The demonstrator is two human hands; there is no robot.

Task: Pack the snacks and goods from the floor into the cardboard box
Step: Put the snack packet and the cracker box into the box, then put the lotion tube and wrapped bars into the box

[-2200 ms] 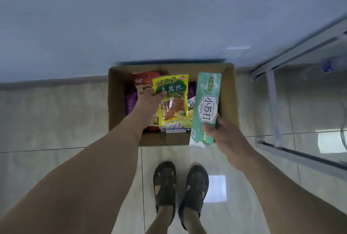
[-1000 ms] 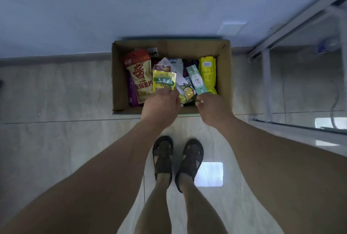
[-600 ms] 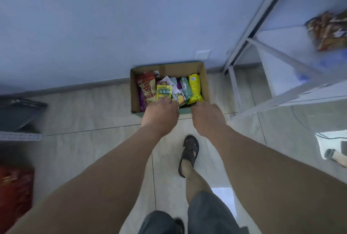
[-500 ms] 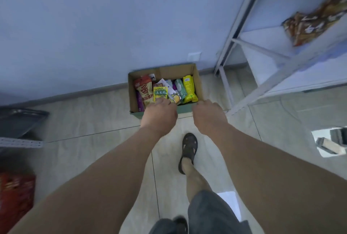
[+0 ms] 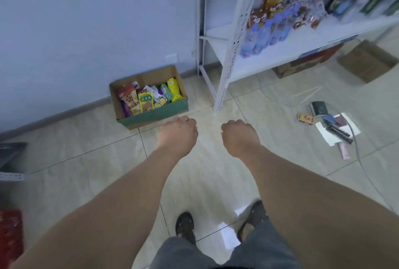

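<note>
The open cardboard box (image 5: 155, 116) stands on the tiled floor against the wall. Inside it lie a red snack bag (image 5: 129, 100), a yellow-green packet (image 5: 146, 101), a teal carton (image 5: 166, 93) and a yellow packet (image 5: 174, 89), among other goods. My left hand (image 5: 178, 134) and my right hand (image 5: 239, 137) hover above the floor just in front of the box. Both have their fingers curled under and hold nothing. To the right, loose goods lie on the floor: a small box (image 5: 305, 118), a dark case (image 5: 319, 107) and a pink item (image 5: 344, 153).
A white metal shelf (image 5: 226, 57) stands right of the box, carrying water bottles (image 5: 265, 33) and snack packets. Cardboard boxes (image 5: 367, 61) sit under and beyond it. A cable (image 5: 358, 156) runs over the floor at right. A red object (image 5: 10, 236) is at the lower left.
My hands put the yellow-green packet and the teal carton into the box and let go. I have risen and backed away, and the view has swung right to the shelf.
</note>
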